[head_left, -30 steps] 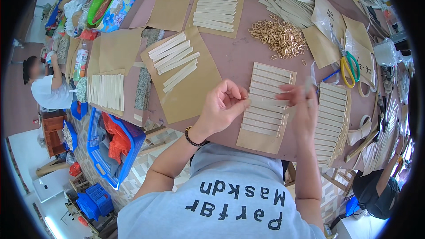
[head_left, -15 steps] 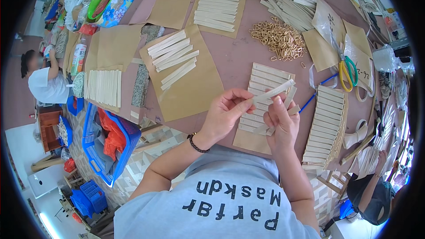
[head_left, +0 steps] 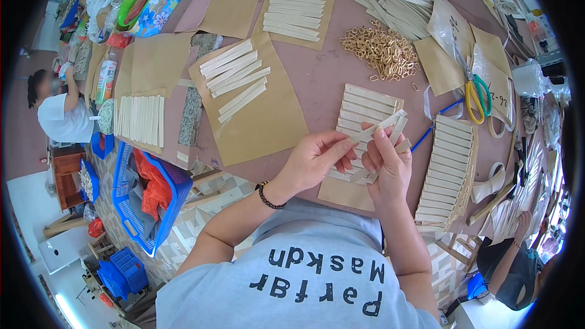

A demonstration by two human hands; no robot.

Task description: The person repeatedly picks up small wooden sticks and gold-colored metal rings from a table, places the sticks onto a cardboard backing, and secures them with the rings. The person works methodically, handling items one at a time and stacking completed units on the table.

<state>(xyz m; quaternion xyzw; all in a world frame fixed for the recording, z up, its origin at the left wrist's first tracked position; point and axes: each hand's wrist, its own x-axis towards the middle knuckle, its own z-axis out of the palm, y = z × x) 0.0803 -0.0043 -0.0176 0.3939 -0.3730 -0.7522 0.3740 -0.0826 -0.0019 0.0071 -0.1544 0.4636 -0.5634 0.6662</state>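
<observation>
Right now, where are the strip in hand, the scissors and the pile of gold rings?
Pale strip [head_left: 382, 128], head view, its middle.
Scissors [head_left: 476, 92], head view, the handles.
Gold rings [head_left: 381, 50], head view, centre of the pile.

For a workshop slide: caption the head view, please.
Both hands, left hand and right hand, hold pale strips above a strip-covered brown sheet.

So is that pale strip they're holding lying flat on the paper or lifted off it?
Lifted. Both the left hand and right hand pinch the pale strip above the brown paper sheet, its far end angled upward.
</observation>
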